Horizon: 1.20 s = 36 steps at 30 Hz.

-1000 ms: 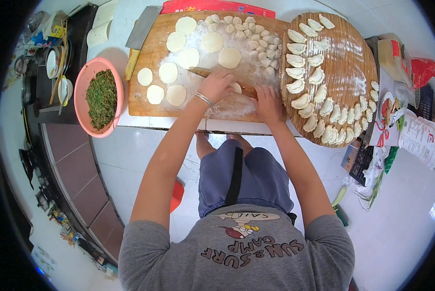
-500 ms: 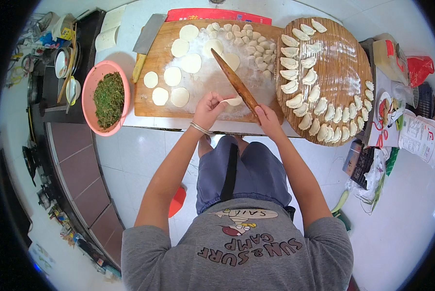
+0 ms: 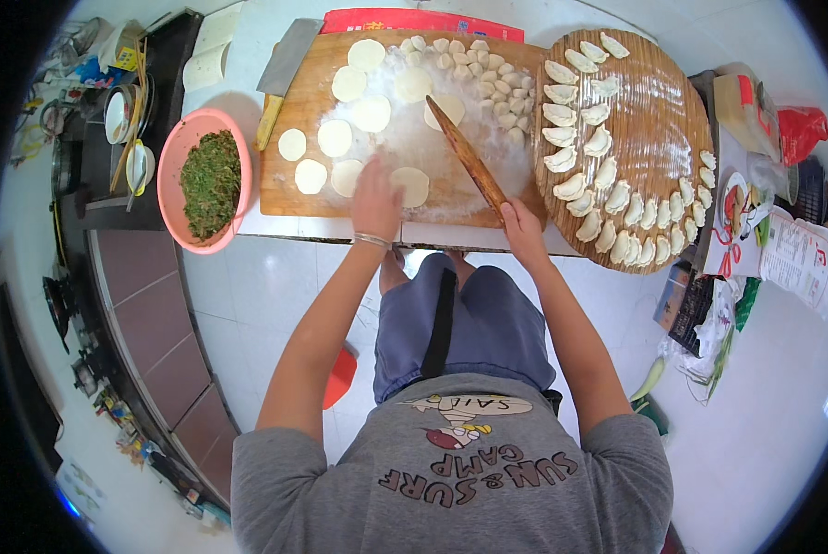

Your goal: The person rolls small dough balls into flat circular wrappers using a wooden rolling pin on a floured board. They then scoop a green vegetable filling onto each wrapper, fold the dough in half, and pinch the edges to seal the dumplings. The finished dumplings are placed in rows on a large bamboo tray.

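My right hand (image 3: 523,231) grips the lower end of a tapered wooden rolling pin (image 3: 469,157), which slants up and left over the floured wooden board (image 3: 280,189). Smeared by motion, my left hand (image 3: 375,198) is over the board's near edge, so its fingers cannot be made out. Just right of it a round dough wrapper (image 3: 410,187) lies flat. More thin dough rounds (image 3: 335,138) are spread over the board's left and middle. Small floured dough pieces (image 3: 497,88) crowd the far right corner.
Left of the board stands a pink bowl (image 3: 167,180) of green filling (image 3: 211,185). A cleaver (image 3: 289,60) lies at the board's far left corner. On the right, a round wooden board (image 3: 649,125) bears rows of folded dumplings (image 3: 562,137). Behind lies a red packet (image 3: 423,22).
The dough wrapper that was in my left hand now lies flat on the board. That hand has moved slightly left. My right hand and the rolling pin have shifted slightly right.
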Available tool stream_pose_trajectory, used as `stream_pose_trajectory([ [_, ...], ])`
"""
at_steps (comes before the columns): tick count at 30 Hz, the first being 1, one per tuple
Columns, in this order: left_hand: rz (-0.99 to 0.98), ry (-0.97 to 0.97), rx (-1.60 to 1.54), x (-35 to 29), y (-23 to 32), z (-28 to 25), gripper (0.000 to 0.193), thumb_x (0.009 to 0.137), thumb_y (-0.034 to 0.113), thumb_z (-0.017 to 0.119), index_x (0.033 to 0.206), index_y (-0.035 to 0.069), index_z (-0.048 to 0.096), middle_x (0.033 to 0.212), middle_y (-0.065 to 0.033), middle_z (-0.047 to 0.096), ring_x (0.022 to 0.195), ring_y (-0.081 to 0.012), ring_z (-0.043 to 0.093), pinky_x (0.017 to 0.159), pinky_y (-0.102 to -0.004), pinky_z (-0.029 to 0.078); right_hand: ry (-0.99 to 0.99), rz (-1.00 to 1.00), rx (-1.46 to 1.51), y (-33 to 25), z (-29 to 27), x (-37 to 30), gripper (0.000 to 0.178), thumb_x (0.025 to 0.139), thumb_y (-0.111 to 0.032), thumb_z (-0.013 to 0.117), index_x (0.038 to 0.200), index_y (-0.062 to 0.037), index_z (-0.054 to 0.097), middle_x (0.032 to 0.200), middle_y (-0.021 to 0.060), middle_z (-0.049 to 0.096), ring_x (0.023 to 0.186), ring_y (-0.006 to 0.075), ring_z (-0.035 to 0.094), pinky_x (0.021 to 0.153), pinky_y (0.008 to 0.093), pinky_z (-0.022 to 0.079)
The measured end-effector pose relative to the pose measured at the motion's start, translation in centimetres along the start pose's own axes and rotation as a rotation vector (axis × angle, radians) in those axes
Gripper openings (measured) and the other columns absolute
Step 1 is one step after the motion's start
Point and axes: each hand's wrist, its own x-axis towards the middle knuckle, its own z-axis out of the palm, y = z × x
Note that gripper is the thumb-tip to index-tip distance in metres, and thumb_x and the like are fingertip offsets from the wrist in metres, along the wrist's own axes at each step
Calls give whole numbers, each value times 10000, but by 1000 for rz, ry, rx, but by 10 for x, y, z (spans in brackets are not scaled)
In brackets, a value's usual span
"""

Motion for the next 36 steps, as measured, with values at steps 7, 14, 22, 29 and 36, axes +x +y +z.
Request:
stream_pose_trajectory([
  [7, 195, -240, 233, -19, 2, 26, 724, 916, 505, 402, 1474, 80, 223, 1554, -149, 115, 1430, -321, 115, 1147, -478, 95, 189, -211, -374, -3, 1, -10, 327, 927, -277, 531, 1132, -23, 535, 909, 207, 628, 844, 388, 603, 723, 449, 466],
  [14, 100, -108, 166, -8, 5, 32, 610, 893, 316, 506, 1432, 98, 321, 1503, -185, 226, 1373, -365, 243, 1116, -448, 223, 231, -365, -650, 12, 6, 6, 361, 877, -315, 592, 1132, -66, 532, 928, 168, 607, 846, 349, 601, 711, 447, 474],
  [22, -448, 93, -17, 23, 2, 36, 484, 674, 111, 761, 1105, 51, 550, 1122, -140, 586, 1002, -311, 561, 868, -386, 470, 205, -379, -737, 10, 22, 22, 390, 846, -295, 626, 1132, -56, 510, 969, 152, 573, 860, 347, 582, 703, 445, 475],
  [29, -498, -142, -508, 19, -21, 9, 248, 754, 114, 734, 935, 34, 585, 819, -79, 653, 729, -212, 630, 715, -307, 509, 263, -417, -738, 5, 23, 24, 417, 802, -288, 667, 1099, -48, 500, 1010, 159, 504, 942, 359, 527, 786, 457, 446],
  [36, -634, -40, -1587, -8, 19, -41, 196, 872, 45, 597, 1062, 59, 546, 1027, -53, 645, 919, -154, 641, 772, -275, 535, 235, -439, -733, -11, 15, 20, 549, 774, -290, 689, 1202, -34, 460, 1070, 168, 494, 1003, 362, 505, 844, 471, 418],
])
